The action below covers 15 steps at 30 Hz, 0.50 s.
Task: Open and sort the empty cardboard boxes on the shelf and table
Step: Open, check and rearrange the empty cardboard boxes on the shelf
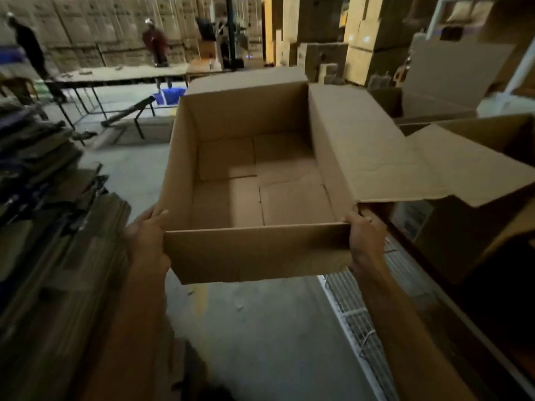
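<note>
Hands are gripping the open cardboard box [254,180] by its near corners: my left hand [147,238] and right hand [366,241] are clamping it, holding it above the floor [260,328], beside flattened cardboard [52,256].

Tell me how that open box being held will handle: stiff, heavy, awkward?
Probably light: the cardboard box is empty, held off the floor by the left hand and right hand at its near corners. Walls look fairly stiff. The right flap hangs loose and may swing.

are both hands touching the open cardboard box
Touching. The head view shows the left hand and right hand wrapped around the near corners of the cardboard box.
</note>
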Tool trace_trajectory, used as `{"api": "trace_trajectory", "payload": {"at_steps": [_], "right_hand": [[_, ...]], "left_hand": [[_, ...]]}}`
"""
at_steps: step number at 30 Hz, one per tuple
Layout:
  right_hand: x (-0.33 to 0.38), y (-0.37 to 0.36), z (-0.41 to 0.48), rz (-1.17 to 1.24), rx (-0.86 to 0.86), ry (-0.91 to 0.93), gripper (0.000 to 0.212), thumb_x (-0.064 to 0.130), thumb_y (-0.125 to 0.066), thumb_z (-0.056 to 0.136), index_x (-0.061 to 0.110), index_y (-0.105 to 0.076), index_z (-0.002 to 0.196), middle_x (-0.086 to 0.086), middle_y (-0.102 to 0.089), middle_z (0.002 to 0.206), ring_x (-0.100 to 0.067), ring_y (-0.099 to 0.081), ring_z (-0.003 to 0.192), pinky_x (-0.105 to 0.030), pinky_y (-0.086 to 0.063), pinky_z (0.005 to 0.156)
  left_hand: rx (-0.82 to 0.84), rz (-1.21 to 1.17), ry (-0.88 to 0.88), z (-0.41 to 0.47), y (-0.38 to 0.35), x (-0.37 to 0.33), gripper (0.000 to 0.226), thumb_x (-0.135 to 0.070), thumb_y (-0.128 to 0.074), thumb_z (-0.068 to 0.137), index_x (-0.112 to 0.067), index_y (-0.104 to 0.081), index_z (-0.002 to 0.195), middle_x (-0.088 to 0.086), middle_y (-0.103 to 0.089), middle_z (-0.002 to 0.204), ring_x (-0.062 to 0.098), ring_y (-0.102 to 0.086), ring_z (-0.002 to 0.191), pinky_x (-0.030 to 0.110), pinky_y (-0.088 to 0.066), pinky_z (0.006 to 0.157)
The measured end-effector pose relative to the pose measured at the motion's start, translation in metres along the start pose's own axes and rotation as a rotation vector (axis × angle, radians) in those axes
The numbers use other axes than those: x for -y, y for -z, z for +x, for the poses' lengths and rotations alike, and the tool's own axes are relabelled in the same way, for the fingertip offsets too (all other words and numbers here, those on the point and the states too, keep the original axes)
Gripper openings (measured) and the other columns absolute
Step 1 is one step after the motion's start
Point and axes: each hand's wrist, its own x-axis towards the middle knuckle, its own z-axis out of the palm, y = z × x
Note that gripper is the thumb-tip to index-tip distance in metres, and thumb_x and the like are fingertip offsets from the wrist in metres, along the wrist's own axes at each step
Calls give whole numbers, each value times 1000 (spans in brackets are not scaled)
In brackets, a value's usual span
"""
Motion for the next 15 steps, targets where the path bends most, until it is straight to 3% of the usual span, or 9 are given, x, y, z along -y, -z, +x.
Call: {"api": "trace_trajectory", "payload": {"at_steps": [3,7,9,11,15], "right_hand": [[-35,-34,20,7,32,-105,14,9,-54,90,13,-67,90,-3,-61,82,-19,-53,78,-27,-40,65],[-63,-79,60,14,96,-193,37,6,-54,88,4,-63,124,-4,-67,108,-19,-58,97,-33,-45,86],[-69,-102,86,28,131,-208,29,5,-54,88,4,-66,115,-1,-65,91,-17,-55,85,-34,-41,79],[-70,-128,117,28,164,-202,24,5,-55,87,16,-68,103,3,-62,81,-17,-53,80,-33,-40,74],[-52,-177,180,56,260,-142,29,4,-55,88,23,-64,108,11,-62,86,-10,-56,83,-27,-42,75]], "left_hand": [[-84,20,8,29,1,19,33,-8,-65,88,-12,-66,121,10,-66,125,22,-61,116,42,-46,105],[-140,33,51,79,-10,37,28,-12,-66,88,-17,-69,115,5,-67,123,20,-61,115,42,-46,104],[-158,27,49,104,-21,42,33,-12,-66,87,-12,-67,120,7,-67,123,21,-62,115,42,-46,104],[-175,0,24,130,-35,45,37,-10,-66,87,-10,-65,124,8,-68,122,22,-64,111,42,-48,102],[-249,-83,6,170,-74,31,36,-11,-62,91,-13,-64,127,5,-68,114,19,-67,99,31,-55,76]]}}
